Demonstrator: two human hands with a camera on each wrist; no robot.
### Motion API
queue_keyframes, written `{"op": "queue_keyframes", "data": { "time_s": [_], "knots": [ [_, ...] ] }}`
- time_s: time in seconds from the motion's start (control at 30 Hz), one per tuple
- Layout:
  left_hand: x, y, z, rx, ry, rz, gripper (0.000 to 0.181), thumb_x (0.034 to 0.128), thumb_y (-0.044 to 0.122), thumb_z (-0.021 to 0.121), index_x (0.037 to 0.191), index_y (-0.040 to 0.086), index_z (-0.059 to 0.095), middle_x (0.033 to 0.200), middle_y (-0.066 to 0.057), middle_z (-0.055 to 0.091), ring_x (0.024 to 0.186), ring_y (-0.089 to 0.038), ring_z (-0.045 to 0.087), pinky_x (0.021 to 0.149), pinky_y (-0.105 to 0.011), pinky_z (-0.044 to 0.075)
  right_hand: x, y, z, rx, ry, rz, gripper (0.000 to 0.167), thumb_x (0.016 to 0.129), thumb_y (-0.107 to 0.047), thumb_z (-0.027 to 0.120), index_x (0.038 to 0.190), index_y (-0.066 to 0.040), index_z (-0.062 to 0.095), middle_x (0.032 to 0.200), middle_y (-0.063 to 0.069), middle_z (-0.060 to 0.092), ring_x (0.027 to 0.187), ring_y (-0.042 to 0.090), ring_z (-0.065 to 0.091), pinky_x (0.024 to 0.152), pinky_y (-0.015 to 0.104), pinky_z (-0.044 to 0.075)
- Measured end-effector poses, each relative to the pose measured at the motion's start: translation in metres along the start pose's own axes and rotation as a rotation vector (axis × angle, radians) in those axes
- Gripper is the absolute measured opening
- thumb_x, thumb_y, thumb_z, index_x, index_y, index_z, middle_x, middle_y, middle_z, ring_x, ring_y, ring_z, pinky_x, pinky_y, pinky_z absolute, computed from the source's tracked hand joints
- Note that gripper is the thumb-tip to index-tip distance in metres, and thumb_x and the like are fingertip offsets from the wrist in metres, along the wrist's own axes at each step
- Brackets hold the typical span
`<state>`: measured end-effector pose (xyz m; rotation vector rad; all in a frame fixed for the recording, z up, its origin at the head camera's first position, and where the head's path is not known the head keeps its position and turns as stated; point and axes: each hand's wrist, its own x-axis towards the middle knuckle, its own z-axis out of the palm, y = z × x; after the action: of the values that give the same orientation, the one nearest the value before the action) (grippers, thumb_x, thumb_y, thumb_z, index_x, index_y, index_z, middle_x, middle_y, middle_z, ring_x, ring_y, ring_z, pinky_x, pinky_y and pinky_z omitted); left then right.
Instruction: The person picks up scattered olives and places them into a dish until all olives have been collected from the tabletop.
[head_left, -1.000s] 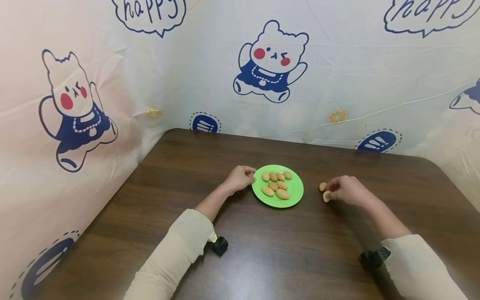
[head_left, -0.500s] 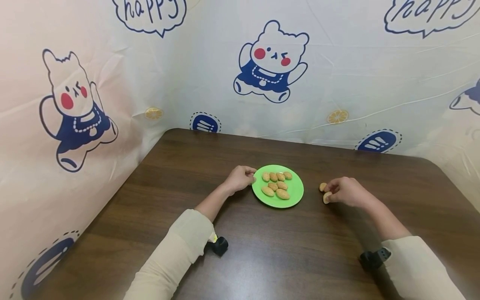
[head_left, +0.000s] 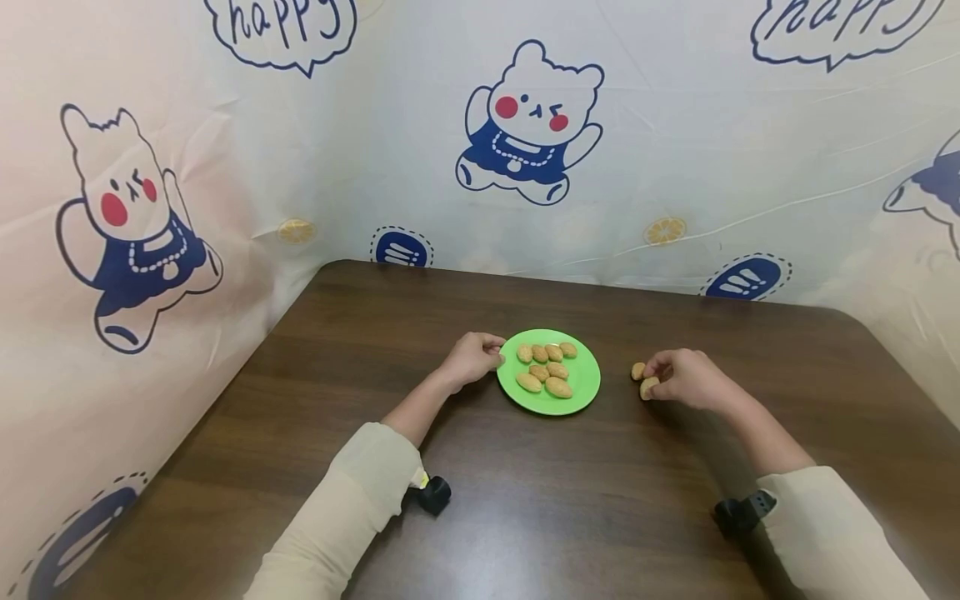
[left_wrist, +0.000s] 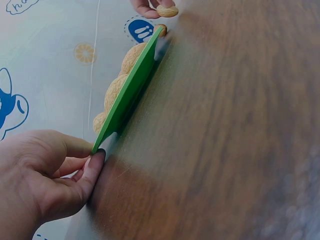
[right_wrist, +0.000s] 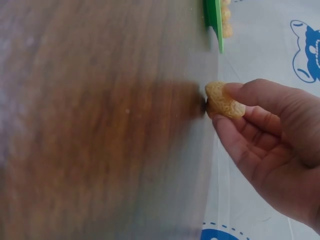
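A round, bright green plate (head_left: 549, 402) lies on the dark wooden table, bearing several tan, rough-shelled nuts (head_left: 558, 387) loosely arranged in rows. At its left rim is my left hand (head_left: 471, 360); the left wrist view shows thumb and fingers pinching the plate's edge (left_wrist: 125, 95). Right of the plate, my right hand (head_left: 692, 379) pinches a wrinkled tan nut (right_wrist: 225, 101) between thumb and fingertips, at or just over the tabletop. Another nut (head_left: 638, 371) sits on the table beside those fingertips, apart from the plate.
The brown table (head_left: 517, 508) reaches back to a pale cloth (head_left: 420, 142) printed with cartoon animals, hanging behind and at both sides. Black wrist cameras hang at the left cuff (head_left: 386, 454) and the right cuff (head_left: 798, 492).
The head view has swung a little, so the whole scene sits slightly further left. Both hands keep their holds, on the plate's rim and on the nut, with hardly any movement.
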<state>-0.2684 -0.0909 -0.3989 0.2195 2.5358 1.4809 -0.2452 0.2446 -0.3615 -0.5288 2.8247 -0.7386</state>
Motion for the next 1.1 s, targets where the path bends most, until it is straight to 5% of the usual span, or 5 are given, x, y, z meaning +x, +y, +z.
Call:
{"op": "queue_keyframes", "data": {
  "time_s": [0.5, 1.1],
  "knots": [
    [0.000, 0.001, -0.002, -0.004, -0.005, -0.009, 0.039, 0.0906, 0.007, 0.057, 0.128, -0.002, 0.053, 0.114, -0.013, 0.058, 0.105, -0.022, 0.052, 0.081, -0.030, 0.046, 0.002, -0.006, 0.007, 0.102, 0.153, -0.069, 0.018, 0.076, -0.008, 0.075, 0.087, -0.003, 0.063, 0.081, 0.006, 0.062, 0.075, 0.020, 0.057, 0.058, 0.026, 0.049],
    [0.005, -0.004, 0.001, 0.002, 0.000, -0.022, 0.038, 0.0909, 0.008, 0.057, 0.128, 0.000, 0.054, 0.113, -0.011, 0.058, 0.104, -0.020, 0.052, 0.081, -0.029, 0.046, 0.015, -0.020, 0.015, 0.118, 0.178, -0.099, 0.021, 0.076, -0.013, 0.076, 0.088, -0.002, 0.063, 0.083, 0.006, 0.064, 0.078, 0.020, 0.060, 0.063, 0.029, 0.050]
  ]
}}
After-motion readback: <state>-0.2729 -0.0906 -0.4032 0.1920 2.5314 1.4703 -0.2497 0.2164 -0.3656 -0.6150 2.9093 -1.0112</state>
